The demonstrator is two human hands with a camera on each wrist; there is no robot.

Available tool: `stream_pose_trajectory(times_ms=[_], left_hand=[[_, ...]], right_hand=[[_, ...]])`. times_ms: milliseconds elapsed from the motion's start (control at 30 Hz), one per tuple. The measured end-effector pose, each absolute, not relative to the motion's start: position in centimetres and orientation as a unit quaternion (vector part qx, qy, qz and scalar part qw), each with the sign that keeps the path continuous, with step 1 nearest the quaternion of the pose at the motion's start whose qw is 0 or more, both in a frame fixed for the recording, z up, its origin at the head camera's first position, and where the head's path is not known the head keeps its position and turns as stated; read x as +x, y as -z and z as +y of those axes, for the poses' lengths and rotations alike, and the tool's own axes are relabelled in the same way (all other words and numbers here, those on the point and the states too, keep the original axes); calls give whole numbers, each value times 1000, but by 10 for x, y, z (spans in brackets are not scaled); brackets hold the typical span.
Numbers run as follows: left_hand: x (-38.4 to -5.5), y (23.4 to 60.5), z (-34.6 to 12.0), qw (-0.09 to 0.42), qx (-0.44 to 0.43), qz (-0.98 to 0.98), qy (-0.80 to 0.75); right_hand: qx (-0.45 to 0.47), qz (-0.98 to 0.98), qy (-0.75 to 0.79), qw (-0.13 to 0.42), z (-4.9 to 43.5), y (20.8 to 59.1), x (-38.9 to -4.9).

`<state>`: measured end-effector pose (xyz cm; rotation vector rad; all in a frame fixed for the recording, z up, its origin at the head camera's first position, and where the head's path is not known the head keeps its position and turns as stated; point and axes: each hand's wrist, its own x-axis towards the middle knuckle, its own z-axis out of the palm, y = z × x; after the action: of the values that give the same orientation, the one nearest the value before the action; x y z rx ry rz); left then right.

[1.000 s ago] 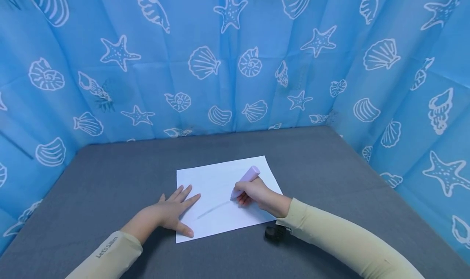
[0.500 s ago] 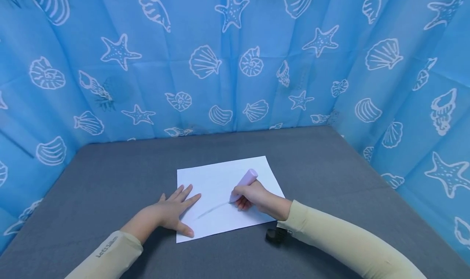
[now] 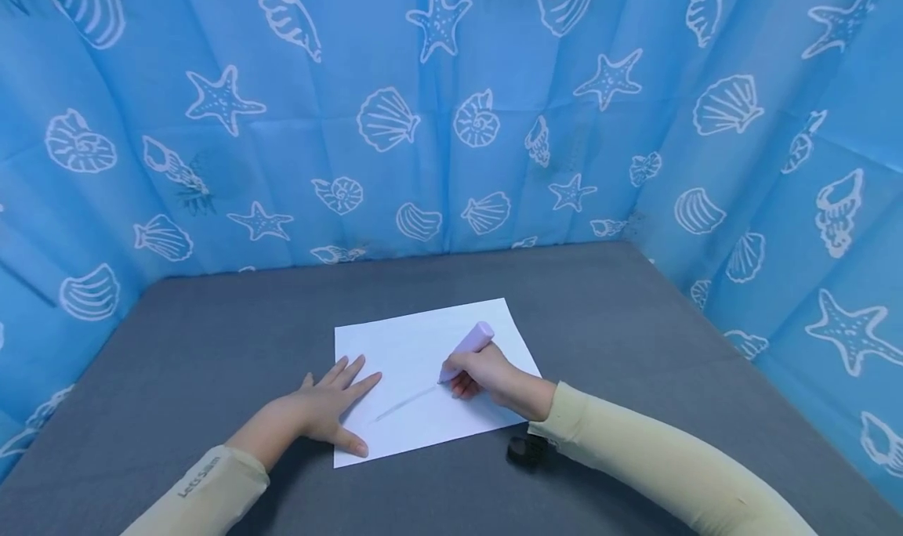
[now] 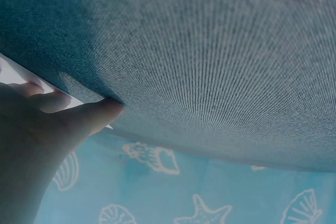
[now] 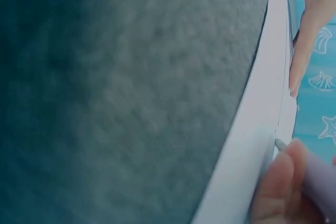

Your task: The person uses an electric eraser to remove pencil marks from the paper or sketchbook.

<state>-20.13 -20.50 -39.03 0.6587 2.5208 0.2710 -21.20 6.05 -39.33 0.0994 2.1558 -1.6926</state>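
A white sheet of paper (image 3: 395, 340) lies slightly askew on the grey cloth. My left hand (image 3: 324, 407) rests on its left edge, fingers spread, with the thumb near the close corner. In the left wrist view the thumb of that left hand (image 4: 86, 119) reaches over the paper's edge. My right hand (image 3: 494, 375) grips a thick lilac marker (image 3: 474, 340), tilted with its top toward the far right. The marker's tip meets the paper at the right end of a thin grey line (image 3: 405, 403). In the right wrist view, fingers pinch the lilac marker (image 5: 317, 177) close to its tip.
Grey cloth (image 3: 233, 332) covers the table around the paper. A blue curtain (image 3: 303, 144) printed with white shells and starfish stands behind and at both sides. A small black object (image 3: 527, 451) sits under the right cuff.
The marker's tip dips slightly toward the near edge, then comes back up, staying at the line's right end. My left hand keeps its place on the paper. The whole view shifts a little.
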Motion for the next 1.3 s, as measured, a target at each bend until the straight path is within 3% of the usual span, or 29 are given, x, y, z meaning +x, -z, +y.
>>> stream_pose_trajectory(times_ms=[300,567,900,1300], left_hand=[[-203,391,-207,256,244,930,-106],[-207,395,-208,257,243,930,-104],[-205,389,-207,257,244,929,-103],[-204,390,-208,265,241,928,-106]], right_hand=[[43,777,599,186,61,393,-215],[33,755,616,221,64,390,-215],[46,776,605,173,53,392,-218],[43,779,596,188,50,394,-215]])
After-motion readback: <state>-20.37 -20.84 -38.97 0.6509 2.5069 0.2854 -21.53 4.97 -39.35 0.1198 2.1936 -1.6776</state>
